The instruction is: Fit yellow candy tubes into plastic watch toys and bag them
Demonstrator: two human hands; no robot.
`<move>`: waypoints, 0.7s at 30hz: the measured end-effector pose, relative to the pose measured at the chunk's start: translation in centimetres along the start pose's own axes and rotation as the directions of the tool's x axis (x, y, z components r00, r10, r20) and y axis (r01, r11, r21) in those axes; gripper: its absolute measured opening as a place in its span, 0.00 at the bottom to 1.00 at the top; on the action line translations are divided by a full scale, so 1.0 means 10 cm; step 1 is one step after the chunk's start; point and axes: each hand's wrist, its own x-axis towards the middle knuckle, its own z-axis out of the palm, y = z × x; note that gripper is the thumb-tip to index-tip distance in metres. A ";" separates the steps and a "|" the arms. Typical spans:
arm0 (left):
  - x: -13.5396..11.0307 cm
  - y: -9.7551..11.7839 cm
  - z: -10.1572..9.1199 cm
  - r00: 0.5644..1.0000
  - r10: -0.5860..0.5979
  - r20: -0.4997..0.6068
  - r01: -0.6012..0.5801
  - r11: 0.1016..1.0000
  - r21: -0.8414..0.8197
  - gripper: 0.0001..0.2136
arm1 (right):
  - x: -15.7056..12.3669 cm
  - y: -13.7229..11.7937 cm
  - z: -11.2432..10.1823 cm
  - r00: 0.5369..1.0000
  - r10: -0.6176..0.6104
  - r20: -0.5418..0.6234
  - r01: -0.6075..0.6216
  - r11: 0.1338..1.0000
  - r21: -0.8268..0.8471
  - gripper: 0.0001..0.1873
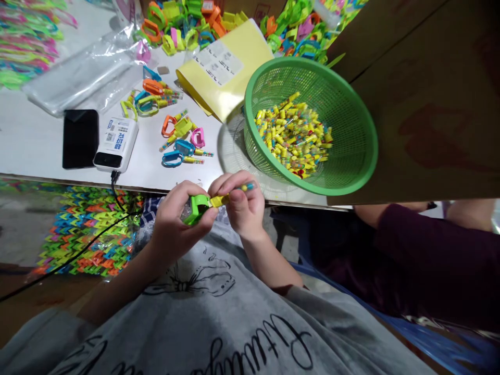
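Observation:
My left hand (pixel 175 216) is closed round a bright green plastic ring-shaped piece (pixel 198 204) in front of the table edge. Between the thumb and fingers of my right hand (pixel 244 205) is a small yellow tube with coloured beads (pixel 221 200); its clear, beaded end sticks out past the fingers. The tube's yellow end touches the green piece. Just beyond my hands, several coloured ring pieces (pixel 182 146) with similar tubes attached lie on the white table (pixel 156 179). To the right, a green mesh basket (pixel 367 151) holds a heap of yellow tubes (pixel 292 135).
A black phone (pixel 80 138) and a cabled white power bank (pixel 116 143) lie at the left. Behind are clear plastic bags (pixel 84 73), a yellow folder (pixel 230 62) and piled rings (pixel 191 21). A cardboard box (pixel 425 99) borders the right side. Another person's dark sleeve (pixel 422 250) shows at right.

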 end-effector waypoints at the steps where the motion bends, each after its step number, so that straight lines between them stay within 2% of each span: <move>1: 0.00 0.00 0.00 1.000 0.020 -0.001 -0.020 1.000 0.009 0.04 | 0.00 0.00 0.00 1.000 -0.003 0.005 0.003 1.000 -0.004 0.20; 5: -0.01 -0.02 0.04 0.999 0.043 -0.026 -0.042 0.999 0.026 0.04 | -0.01 0.01 -0.01 0.999 -0.029 0.013 0.029 0.999 -0.018 0.19; 10: -0.01 -0.13 0.11 0.998 -0.037 -0.052 0.036 0.999 -0.022 0.05 | 0.03 0.06 -0.06 0.996 -0.083 0.019 0.084 0.996 -0.016 0.14; 13: 0.02 -0.17 0.14 0.999 -0.013 -0.042 0.012 0.999 -0.034 0.05 | 0.06 0.10 -0.07 0.998 -0.065 0.015 0.066 0.997 -0.036 0.16; 16: 0.03 -0.20 0.15 0.997 0.015 -0.077 -0.017 0.999 -0.027 0.05 | 0.07 0.14 -0.05 0.999 -0.035 0.028 0.036 0.999 -0.031 0.16; 19: 0.05 -0.30 0.13 0.996 0.024 -0.089 -0.024 1.000 -0.003 0.05 | 0.11 0.10 -0.12 0.989 0.053 0.140 -0.043 0.996 -0.073 0.14; 21: 0.08 -0.48 0.10 0.997 0.054 -0.061 -0.051 0.997 0.064 0.03 | 0.20 -0.02 -0.31 0.957 0.118 0.267 -0.060 0.975 -0.216 0.16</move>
